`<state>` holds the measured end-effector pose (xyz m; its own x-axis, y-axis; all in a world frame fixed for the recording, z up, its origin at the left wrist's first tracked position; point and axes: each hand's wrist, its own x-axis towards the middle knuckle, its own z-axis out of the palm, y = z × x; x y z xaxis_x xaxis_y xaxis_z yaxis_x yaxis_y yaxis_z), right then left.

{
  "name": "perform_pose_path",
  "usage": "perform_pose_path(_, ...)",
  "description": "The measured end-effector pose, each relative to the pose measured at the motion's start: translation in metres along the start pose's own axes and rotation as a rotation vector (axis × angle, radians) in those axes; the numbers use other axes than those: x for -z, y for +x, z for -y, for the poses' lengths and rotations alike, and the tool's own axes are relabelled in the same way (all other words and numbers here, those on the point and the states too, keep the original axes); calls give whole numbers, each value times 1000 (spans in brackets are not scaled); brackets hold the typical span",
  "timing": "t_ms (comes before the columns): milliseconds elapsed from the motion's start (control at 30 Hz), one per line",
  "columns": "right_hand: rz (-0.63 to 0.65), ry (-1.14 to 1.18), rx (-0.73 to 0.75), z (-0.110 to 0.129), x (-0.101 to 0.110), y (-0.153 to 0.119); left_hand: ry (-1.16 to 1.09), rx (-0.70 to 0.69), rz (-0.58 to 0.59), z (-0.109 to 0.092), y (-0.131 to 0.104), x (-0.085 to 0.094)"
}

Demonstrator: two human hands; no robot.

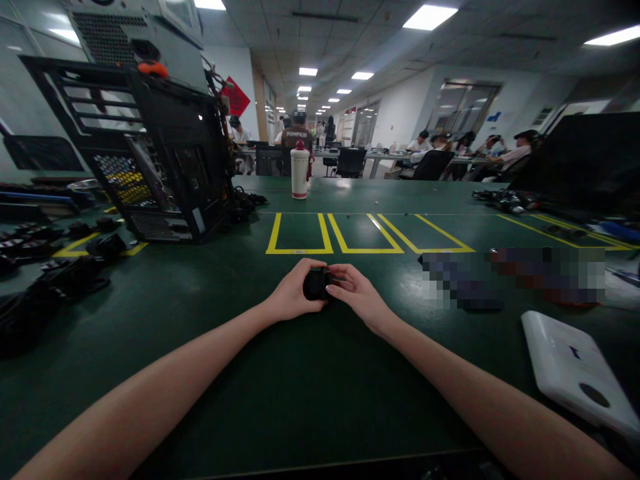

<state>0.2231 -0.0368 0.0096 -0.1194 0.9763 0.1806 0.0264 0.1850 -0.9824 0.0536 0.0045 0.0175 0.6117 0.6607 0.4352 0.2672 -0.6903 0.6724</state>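
Observation:
A small black rounded object (315, 285) sits between both of my hands, low over the dark green table (300, 393). My left hand (293, 293) wraps around its left side with the fingers curled over the top. From the right, my right hand (356, 293) pinches it with thumb and fingertips. Most of the object is hidden by my fingers, so I cannot tell what it is.
An open black computer case (165, 160) stands at the left with black parts and cables (60, 267) around it. A white bottle (299, 172) stands beyond yellow taped rectangles (350, 235). A white flat device (575, 373) lies at the right. People sit at far desks.

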Motion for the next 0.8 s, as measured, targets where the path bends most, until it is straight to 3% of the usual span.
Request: perform_pose_path(800, 9, 42, -2, 0, 0, 0, 6, 4, -10, 3, 0, -2)
